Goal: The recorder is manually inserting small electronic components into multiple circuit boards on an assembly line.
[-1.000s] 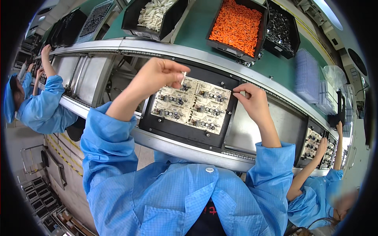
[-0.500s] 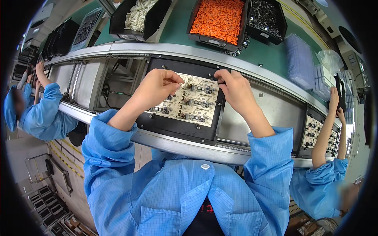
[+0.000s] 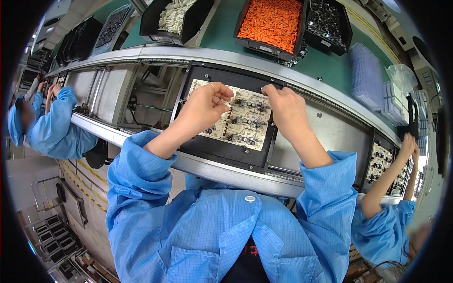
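Our left hand (image 3: 205, 107) shifted right over mid-frame board (image 3: 247, 113), pinching white piece (image 3: 230, 100), likely for precision; right hand (image 3: 287, 109) grip unclear.

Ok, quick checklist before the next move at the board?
1. Board set in black frame: ok, it lies within the frame's edges.
2. Left hand at board: ok, fingertips together over it.
3. Part in left fingertips: cannot tell, too small and partly hidden.
4. Right hand clear of the board's middle: ok, it is at the far right corner.
5. Whole board visible: not ok, the left hand covers some of its left half.
6. White parts and orange parts stocked: ok, plenty in both bins.
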Tool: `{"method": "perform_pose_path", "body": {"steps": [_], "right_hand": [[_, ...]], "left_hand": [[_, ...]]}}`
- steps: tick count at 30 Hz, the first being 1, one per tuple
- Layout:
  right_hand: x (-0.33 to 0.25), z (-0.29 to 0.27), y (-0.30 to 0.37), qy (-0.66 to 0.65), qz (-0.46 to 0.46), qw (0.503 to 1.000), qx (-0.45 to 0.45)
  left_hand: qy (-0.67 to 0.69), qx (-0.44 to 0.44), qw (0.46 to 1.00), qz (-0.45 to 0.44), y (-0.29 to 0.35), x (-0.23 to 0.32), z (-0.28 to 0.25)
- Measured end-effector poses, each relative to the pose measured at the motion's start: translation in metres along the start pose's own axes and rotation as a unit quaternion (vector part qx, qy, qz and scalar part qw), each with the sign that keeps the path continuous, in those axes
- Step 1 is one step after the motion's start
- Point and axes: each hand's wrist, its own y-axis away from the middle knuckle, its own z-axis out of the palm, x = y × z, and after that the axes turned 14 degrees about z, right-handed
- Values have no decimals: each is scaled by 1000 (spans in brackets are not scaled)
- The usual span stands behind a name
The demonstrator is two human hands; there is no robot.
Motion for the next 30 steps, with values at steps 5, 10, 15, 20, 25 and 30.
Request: {"method": "perform_pose_path", "body": {"steps": [5, 10, 15, 20, 25, 30], "right_hand": [[11, -20, 2, -177, 99, 977, 74], [22, -37, 17, -326, 211, 920, 60], [29, -46, 31, -361, 251, 897, 50], [34, -47, 37, -378, 264, 885, 58], [37, -49, 36, -382, 268, 881, 74], [43, -48, 36, -385, 265, 880, 80]], "left_hand": [[-113, 13, 993, 44, 5, -11, 11], [-180, 30, 980, 80, 4, -8, 14], [-186, 18, 980, 62, 2, 2, 12], [-242, -10, 967, 78, -1, 0, 13], [-259, -24, 962, 86, -4, 2, 15], [-278, -25, 956, 90, -8, 4, 25]]}}
